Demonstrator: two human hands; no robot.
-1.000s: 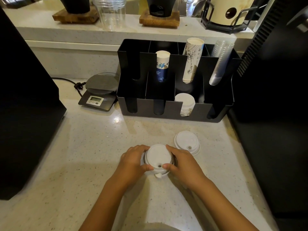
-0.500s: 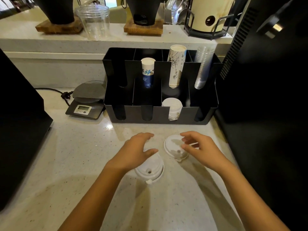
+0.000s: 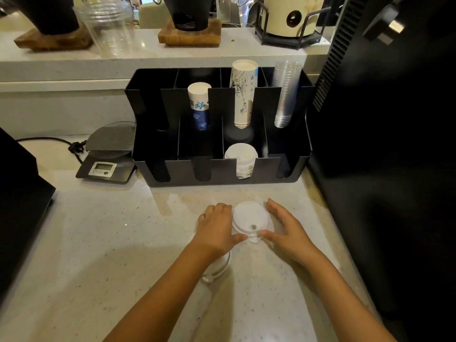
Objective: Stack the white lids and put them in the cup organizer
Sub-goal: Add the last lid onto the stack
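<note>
A white lid (image 3: 249, 217) with a sip hole lies on the counter just in front of the black cup organizer (image 3: 222, 172). My left hand (image 3: 217, 229) cups its left side, thumb on the front rim. My right hand (image 3: 287, 225) cups its right side, thumb by the tab. More white lids (image 3: 219, 266) lie closer to me, mostly hidden under my left wrist. A stack of white lids (image 3: 243, 160) sits in a front compartment of the organizer, third from the left.
The organizer's rear slots hold a blue-print cup stack (image 3: 199, 102), a tall patterned cup stack (image 3: 243, 92) and clear cups (image 3: 286, 92). A small scale (image 3: 108, 154) stands to its left. Black machines flank the counter on the left (image 3: 19, 193) and right (image 3: 382, 119).
Both hands let go of the lids nearer me and moved forward and right. They now close around the other lid, which lay untouched before.
</note>
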